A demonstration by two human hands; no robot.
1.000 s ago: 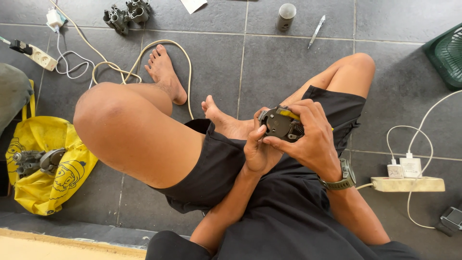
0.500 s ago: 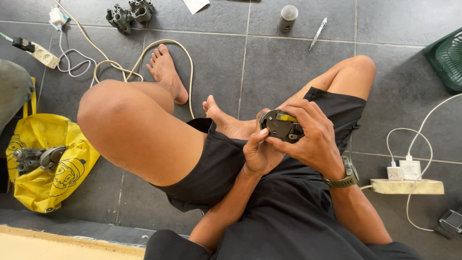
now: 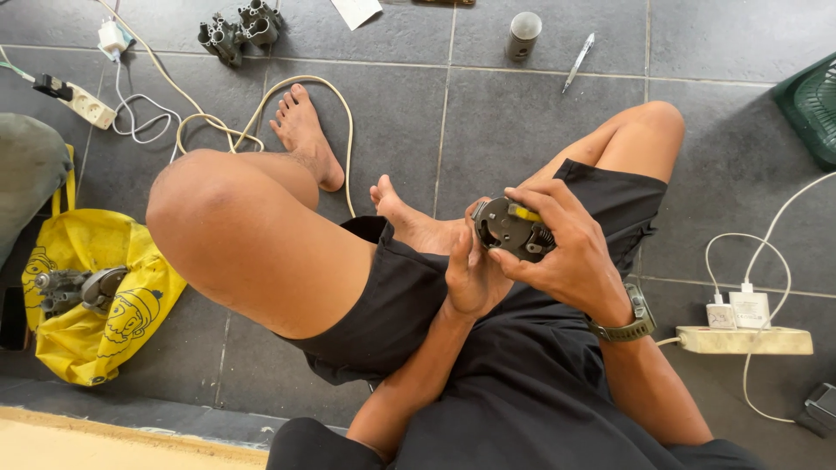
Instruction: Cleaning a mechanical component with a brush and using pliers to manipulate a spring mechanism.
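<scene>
Both hands, left hand and right hand, are gripping a round grey metal part at centre frame, above the lap; a slipping grip risks dropping it onto the bare foot or tiled floor.

A dull, dark metal part with a glossy yellow plastic piece is sitting against bare skin and matt black cloth shorts. Grey floor tiles are looking smooth and matt, while the yellow bag is showing a crinkled plastic sheen.

Left hand, right hand grip dark round part above lap.
</scene>
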